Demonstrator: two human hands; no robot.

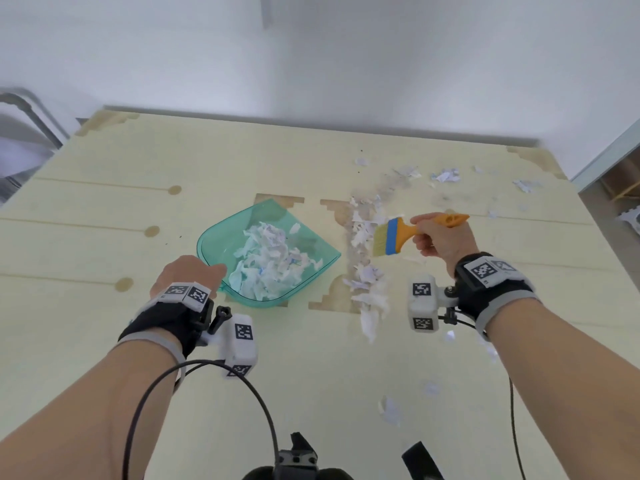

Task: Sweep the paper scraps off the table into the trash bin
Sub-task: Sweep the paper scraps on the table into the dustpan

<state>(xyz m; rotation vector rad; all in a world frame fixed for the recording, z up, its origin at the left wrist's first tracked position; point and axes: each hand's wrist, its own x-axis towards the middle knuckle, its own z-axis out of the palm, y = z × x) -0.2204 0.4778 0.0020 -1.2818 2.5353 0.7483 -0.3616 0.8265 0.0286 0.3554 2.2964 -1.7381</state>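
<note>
**Scraps half gathered on the table**

One pale table is seen. One teal dustpan, heaped with white paper scraps, is gripped at its near-left corner by the left hand. A torn strip of scraps lies right of it. One orange brush, blue-banded, is held by the right hand. No legible writing is seen.

Glossy translucent plastic dustpan, crumpled paper scraps, matt pale wood table, plastic-handled bristle brush

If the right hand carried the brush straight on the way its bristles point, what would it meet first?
Probably the band of paper scraps just left of the brush held by the right hand, then the teal dustpan; brush height is unclear.
</note>
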